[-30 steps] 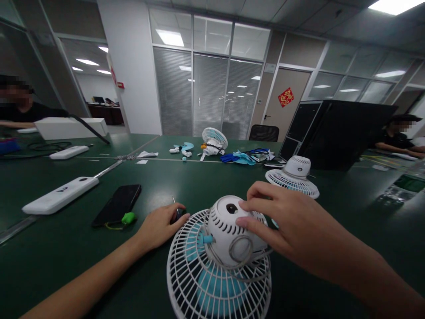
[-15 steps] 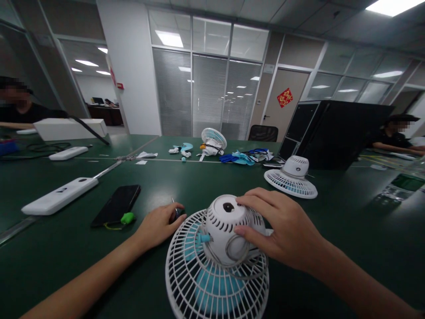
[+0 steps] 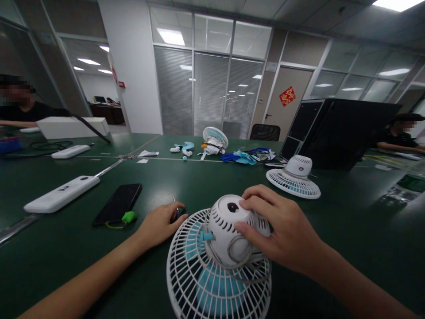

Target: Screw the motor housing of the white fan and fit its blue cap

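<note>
A white fan (image 3: 223, 232) with pale blue blades lies face down before me, its round motor housing up and a cable wound about it. My right hand (image 3: 283, 223) grips the housing from the right, thumb and fingers near the dark round hole on top. On the table, at the left of the fan's grille, rests my left hand (image 3: 160, 225). Its curled fingers are closed around a small screwdriver (image 3: 178, 213) with a dark handle; the thin metal shaft points up and away, and part of the tool is hidden. A blue knob sticks out of the housing's left side.
A phone (image 3: 117, 204) with a green charm and a white power strip (image 3: 63, 194) lie at left. Farther off are a second face-down fan (image 3: 295, 177), a third fan (image 3: 214, 141), blue gloves (image 3: 245, 156) and a large black case (image 3: 341, 133). Two people sit at the sides.
The view has shifted slightly, so things sit a little farther right. Both hands keep their hold, and the fan stays face down in the same place.
</note>
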Motion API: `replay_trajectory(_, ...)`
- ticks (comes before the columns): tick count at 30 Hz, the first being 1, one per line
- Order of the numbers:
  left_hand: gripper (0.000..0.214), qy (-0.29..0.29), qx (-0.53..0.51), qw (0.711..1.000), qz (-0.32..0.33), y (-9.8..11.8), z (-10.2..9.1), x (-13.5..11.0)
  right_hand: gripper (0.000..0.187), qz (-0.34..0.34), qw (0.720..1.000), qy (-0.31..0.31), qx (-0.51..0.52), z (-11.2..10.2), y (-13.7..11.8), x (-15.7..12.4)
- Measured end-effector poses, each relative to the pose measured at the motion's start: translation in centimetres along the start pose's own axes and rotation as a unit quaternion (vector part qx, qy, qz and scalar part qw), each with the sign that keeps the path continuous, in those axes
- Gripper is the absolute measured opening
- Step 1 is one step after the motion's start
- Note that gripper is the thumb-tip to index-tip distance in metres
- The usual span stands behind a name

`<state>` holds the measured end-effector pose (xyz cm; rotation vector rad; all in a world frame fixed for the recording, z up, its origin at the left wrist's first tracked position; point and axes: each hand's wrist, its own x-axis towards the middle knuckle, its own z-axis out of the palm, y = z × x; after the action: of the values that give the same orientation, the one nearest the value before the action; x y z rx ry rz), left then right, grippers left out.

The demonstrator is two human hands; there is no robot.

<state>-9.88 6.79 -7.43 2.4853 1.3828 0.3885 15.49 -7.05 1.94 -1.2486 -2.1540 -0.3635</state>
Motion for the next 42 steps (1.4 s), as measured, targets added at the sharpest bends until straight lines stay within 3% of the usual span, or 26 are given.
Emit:
replay_trajectory(7,0.049,-0.005,0.001,1.0,0.003,0.0,0.0,0.0,0.042,-0.052,0.996,0.018,-0.067,0.1,0.3,0.1)
replay_trajectory(17,0.045,0.001,0.001,1.0,0.011,-0.1,0.1,0.0,0.039,-0.003,0.997,0.038,0.063,0.6,0.9,-0.1)
replay_trajectory(28,0.05,-0.006,0.003,1.0,0.007,-0.1,0.1,0.0,0.03,-0.015,0.999,0.022,0.045,0.6,1.0,0.0)
replay_trajectory(31,0.05,-0.009,0.003,1.0,0.004,0.0,0.0,0.0,0.035,0.014,0.999,0.008,0.048,0.5,1.1,0.0)
replay_trajectory(42,0.036,-0.006,0.015,1.0,-0.011,0.5,-0.6,-0.2,0.032,0.003,0.999,0.012,0.047,0.4,1.0,0.1)
